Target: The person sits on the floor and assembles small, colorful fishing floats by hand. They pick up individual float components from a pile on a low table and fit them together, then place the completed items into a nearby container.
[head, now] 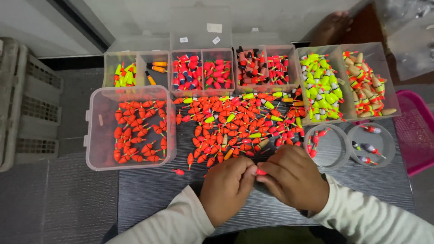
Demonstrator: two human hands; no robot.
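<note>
Both hands (260, 183) on red float (261, 172)

Floats (226, 129): glossy, smooth plastic look, orange and red. Bins (92, 131): clear plastic, faintly frosted, slight sheen. Desk (153, 190): dark, matt, finely ribbed; sleeves (361, 214) soft pale cloth.

The small red float (261, 171) is mostly hidden between the fingertips of the left hand (227, 187) and right hand (294, 177). The pink basket (418, 135) (right margin) and grey crate (22, 104) are cut off by the frame edges.

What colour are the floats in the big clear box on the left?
Orange-red, seen in the head view: floats in the clear box.
</note>
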